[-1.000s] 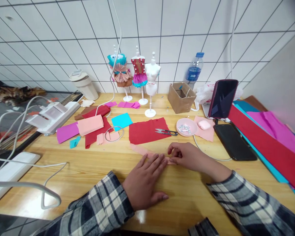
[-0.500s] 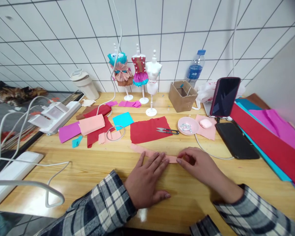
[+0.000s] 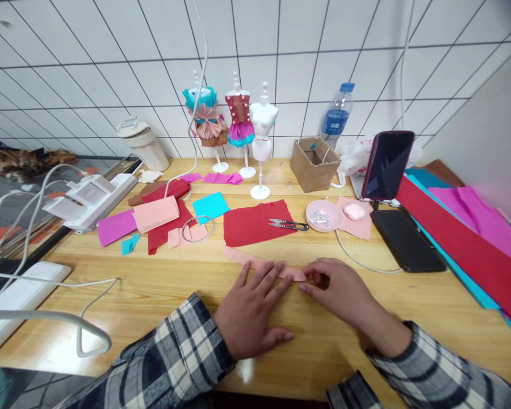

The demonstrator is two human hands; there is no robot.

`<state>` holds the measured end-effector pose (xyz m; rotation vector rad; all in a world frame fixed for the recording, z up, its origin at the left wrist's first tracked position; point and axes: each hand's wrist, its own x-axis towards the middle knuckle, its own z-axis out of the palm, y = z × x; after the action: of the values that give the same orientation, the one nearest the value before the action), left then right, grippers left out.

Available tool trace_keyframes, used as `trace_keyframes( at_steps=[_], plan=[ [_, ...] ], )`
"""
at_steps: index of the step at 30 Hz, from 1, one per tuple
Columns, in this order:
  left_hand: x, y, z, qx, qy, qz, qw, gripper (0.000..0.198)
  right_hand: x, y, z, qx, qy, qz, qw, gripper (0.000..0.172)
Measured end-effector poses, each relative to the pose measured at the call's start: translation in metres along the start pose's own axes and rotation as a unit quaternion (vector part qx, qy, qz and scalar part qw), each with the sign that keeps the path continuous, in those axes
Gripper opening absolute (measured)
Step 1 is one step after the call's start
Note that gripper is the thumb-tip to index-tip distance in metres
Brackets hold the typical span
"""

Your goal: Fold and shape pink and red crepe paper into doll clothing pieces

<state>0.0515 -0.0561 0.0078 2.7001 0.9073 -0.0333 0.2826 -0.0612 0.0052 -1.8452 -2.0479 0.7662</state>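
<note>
The strip (image 3: 255,262) of pink cloth lies along the desk (image 3: 153,289), just in front of the red cloth (image 3: 255,221) with the snips (image 3: 287,225) on it. The left hand (image 3: 251,309) lies flat, fingers spread, pressing down the strip's middle. The right hand (image 3: 338,289) is curled, its fingertips seemingly pinching the strip's right end. This looks like folding or creasing the strip; a clean fold calls for firm pinning on the left and an even turn of the end.
</note>
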Motion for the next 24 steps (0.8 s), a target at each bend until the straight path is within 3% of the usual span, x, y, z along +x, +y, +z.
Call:
trace_keyframes(
  at_steps=[10,15,19,22,24],
  plan=[
    [-0.001,0.000,0.001,0.004,0.003,0.001,1.000,0.087,0.004,-0.006,0.000,-0.019,0.012,0.018,1.000,0.027],
    [0.000,0.001,0.000,0.012,0.003,-0.007,1.000,0.084,-0.002,-0.004,0.001,-0.058,0.035,0.032,0.997,0.009],
    [-0.001,0.002,-0.001,0.018,0.003,-0.009,1.000,0.085,-0.027,-0.006,0.012,-0.115,0.128,-0.074,0.982,0.042],
    [0.000,0.002,0.000,0.019,-0.001,-0.009,1.000,0.085,-0.045,-0.011,0.025,-0.202,0.138,-0.144,0.959,0.059],
    [0.000,0.003,0.000,0.016,-0.005,-0.012,1.000,0.085,-0.051,-0.013,0.031,-0.234,0.135,-0.153,0.951,0.061]
  ],
)
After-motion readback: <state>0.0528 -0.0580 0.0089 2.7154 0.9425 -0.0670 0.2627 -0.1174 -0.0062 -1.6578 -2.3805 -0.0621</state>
